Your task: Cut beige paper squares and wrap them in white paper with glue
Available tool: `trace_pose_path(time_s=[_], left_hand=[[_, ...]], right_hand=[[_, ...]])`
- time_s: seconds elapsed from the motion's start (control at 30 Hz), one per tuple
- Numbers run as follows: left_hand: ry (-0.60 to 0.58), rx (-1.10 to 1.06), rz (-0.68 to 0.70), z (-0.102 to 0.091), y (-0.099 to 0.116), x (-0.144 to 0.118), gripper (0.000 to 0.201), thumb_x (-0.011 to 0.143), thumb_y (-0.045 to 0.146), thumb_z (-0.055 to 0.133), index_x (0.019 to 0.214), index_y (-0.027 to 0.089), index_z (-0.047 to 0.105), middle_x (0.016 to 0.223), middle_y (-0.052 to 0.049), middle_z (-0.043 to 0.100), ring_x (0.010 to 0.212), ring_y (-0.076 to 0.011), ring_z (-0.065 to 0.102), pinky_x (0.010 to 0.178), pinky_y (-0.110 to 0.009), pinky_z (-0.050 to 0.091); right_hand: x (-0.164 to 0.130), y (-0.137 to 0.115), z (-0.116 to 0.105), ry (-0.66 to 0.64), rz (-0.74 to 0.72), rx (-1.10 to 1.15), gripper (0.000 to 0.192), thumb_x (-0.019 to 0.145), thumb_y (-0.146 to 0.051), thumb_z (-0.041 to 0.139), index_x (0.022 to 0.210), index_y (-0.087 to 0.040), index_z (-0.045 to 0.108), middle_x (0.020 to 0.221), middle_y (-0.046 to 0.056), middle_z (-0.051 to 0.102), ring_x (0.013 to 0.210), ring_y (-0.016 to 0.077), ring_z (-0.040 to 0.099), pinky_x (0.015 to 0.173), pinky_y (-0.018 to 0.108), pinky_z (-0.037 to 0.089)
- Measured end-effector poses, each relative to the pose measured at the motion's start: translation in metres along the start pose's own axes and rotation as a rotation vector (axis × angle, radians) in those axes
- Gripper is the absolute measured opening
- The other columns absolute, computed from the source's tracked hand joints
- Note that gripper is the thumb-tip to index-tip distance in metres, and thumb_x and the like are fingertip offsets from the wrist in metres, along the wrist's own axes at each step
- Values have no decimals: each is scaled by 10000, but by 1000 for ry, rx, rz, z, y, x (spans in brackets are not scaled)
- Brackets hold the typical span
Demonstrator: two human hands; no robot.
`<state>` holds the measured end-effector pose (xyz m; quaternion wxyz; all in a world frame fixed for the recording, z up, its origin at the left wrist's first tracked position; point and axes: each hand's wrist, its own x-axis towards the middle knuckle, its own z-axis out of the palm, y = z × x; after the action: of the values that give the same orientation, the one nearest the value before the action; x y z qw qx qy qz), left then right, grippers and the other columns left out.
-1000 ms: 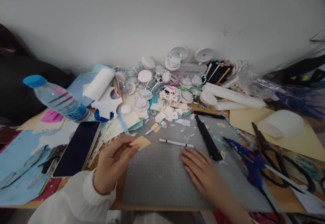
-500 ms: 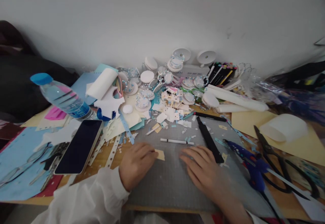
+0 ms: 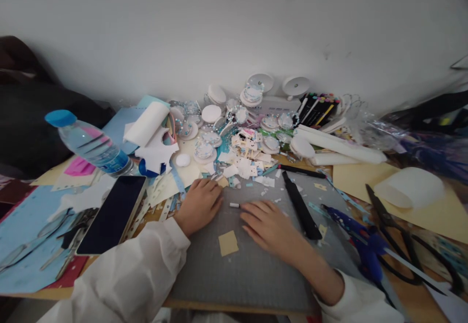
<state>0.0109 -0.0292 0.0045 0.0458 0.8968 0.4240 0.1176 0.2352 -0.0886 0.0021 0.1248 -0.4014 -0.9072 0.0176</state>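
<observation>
My left hand (image 3: 200,205) rests at the mat's far left, fingers curled together beside a small cream paper scrap (image 3: 222,182). Whatever lies under its fingertips is hidden. My right hand (image 3: 269,225) lies palm down on the grey cutting mat (image 3: 256,279), its fingers stretched leftward and slightly apart over a thin white pen (image 3: 234,205). Only the pen's left end shows; the rest is covered, and the thumb is out of sight. Between and in front of both hands, a cream paper square (image 3: 228,243) lies flat on the mat.
A black cutter-like tool (image 3: 300,206), a blue glue gun (image 3: 360,240) and large scissors (image 3: 393,230) lie at right. A phone (image 3: 113,214) and a water bottle (image 3: 91,142) are at left. White discs with beads (image 3: 204,150) and cut paper pieces (image 3: 244,164) crowd the back.
My left hand has left the cream square, which now lies nearer me, and moved forward to the paper scraps. My right hand has shifted left over the white pen.
</observation>
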Motion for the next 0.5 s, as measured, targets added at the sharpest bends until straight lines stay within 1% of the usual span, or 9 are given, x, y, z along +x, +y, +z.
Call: trace_pose_path(time_s=[0.1, 0.17, 0.27, 0.37, 0.43, 0.5], left_hand=[[6, 62, -51, 3, -5, 7, 213, 918, 272, 485, 1062, 158, 594, 1032, -97, 623, 1011, -267, 533, 878, -423, 400], [6, 93, -75, 5, -6, 12, 223, 920, 292, 488, 1045, 146, 600, 1023, -106, 618, 1004, -275, 529, 866, -422, 400], [4, 122, -93, 8, -6, 21, 232, 908, 303, 512, 986, 114, 622, 986, -137, 615, 974, -300, 529, 840, -435, 401], [3, 113, -79, 10, -7, 27, 185, 905, 236, 508, 900, 111, 644, 925, -140, 625, 932, -297, 540, 837, -435, 398], [10, 86, -68, 8, -9, 27, 165, 898, 171, 495, 856, 128, 649, 895, -124, 634, 914, -281, 549, 847, -425, 393], [36, 45, -83, 1, -11, 26, 175, 897, 142, 481, 849, 143, 649, 889, -110, 644, 907, -267, 556, 853, -417, 389]], right_hand=[[-1, 8, 10, 17, 93, -9, 304, 898, -205, 515, 1197, -173, 564, 1220, 96, 602, 1078, 242, 546, 883, 414, 452], [-5, 14, 14, 32, 163, -11, 359, 904, -190, 488, 1260, -152, 524, 1235, 123, 585, 1092, 263, 536, 888, 438, 449], [-10, 17, 16, 45, 232, -6, 369, 901, -171, 469, 1265, -147, 523, 1235, 130, 580, 1106, 279, 523, 899, 455, 441], [-11, 16, 16, 51, 260, 6, 364, 891, -165, 475, 1250, -151, 535, 1232, 123, 581, 1112, 277, 519, 914, 450, 435], [-11, 15, 17, 61, 275, 11, 361, 888, -163, 477, 1244, -150, 538, 1225, 121, 584, 1108, 273, 521, 913, 445, 435], [-11, 15, 18, 78, 299, 10, 350, 889, -159, 471, 1231, -136, 543, 1211, 129, 586, 1097, 278, 525, 906, 450, 436]])
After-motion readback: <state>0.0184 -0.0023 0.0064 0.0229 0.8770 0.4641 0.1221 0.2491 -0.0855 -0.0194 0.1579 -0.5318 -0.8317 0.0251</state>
